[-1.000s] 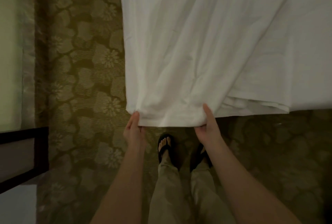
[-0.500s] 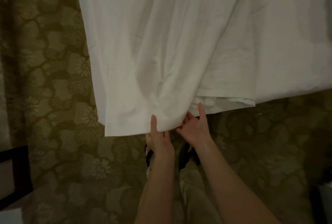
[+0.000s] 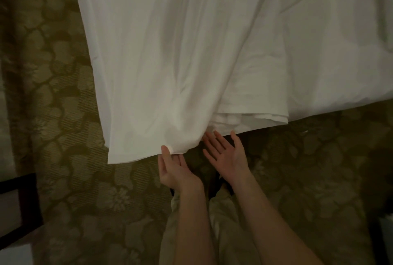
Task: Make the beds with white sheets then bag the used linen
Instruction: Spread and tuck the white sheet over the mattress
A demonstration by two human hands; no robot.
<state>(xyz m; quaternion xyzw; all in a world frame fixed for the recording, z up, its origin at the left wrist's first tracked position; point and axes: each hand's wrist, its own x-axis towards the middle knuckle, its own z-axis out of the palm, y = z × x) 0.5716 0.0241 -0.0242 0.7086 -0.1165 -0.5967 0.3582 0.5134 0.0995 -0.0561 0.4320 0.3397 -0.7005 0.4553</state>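
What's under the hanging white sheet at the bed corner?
Under the white sheet, folded white layers show at the bed's edge, above patterned carpet. The mattress and frame are covered.

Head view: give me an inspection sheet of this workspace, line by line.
Surface: bed covered in white, reaching to the top and right of the view; folded white layers show at its near edge.
Job's things: white sheet hangs over the bed's corner, wrinkled, its lower edge above the carpet.
Clutter: nothing seen.
Hands: left hand holds the sheet's lower edge, thumb on top of the cloth, fingers beneath; right hand is open, palm up, fingers straight, reaching toward the folded layers and holding nothing.
Cables: nothing seen.
Surroundings: green floral carpet; dark-framed furniture at lower left; the person's trouser legs below the hands; lighting dim.
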